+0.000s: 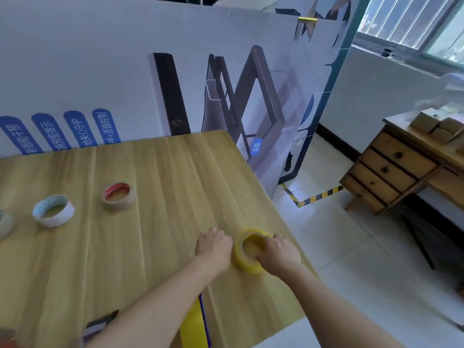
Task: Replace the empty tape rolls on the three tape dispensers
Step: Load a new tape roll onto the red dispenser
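Work seemingly at early stage: right hand (278, 254) gripping rim of translucent yellow tape roll (244, 259), flat near right edge of pale wooden table (150, 172); left hand (213, 247) curled just beside, hold unclear. Red-cored tape roll (116, 196) and white tape roll (53, 210) lying untouched, well apart; none seen fitted.

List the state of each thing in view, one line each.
yellow roll, flat on table, gripped.
right hand, grips yellow roll's rim.
left hand, curled beside it; hold unclear.
red-core roll, flat, untouched.
white roll, flat, untouched.
drawers, closed.
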Motion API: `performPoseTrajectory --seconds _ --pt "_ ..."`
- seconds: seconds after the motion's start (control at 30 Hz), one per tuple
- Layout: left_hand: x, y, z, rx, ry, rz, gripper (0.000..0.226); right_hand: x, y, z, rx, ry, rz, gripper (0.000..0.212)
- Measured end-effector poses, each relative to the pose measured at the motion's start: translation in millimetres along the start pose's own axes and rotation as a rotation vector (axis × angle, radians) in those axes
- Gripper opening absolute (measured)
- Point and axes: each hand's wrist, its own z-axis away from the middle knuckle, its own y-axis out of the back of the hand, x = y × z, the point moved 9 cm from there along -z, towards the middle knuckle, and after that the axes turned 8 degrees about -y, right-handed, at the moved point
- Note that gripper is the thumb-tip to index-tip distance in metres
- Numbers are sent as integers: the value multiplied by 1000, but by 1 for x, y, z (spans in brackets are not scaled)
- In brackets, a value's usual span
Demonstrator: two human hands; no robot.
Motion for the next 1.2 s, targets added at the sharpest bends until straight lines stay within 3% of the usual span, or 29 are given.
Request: performPoseTrajectory --seconds 0.17,0.43,0.53,0.63,0.83,1.07,1.2 --pt "17 -20 -36 -51 83 117 33 22 -23 -37 -49 -21 -82 30" --pt "16 -63 -56 -143 305 501 50 30 -48 -64 -152 -109 -338 12" --pt "3 -59 -52 20 424 640 44 18 -35 -60 -55 -63 -446 23" --pt "-24 -36 -37 334 497 755 36 -2 -8 -48 111 18 -568 29" --pt "-82 27 22 850 473 919 45 -56 48 -18 251 212 -805 47" --pt "-136 75 107 1086 330 1007 49 -150 94 54 45 508 -1043 43" --pt "-172 94 169 1137 257 1000 46 -202 116 111 26 633 -1133 40"
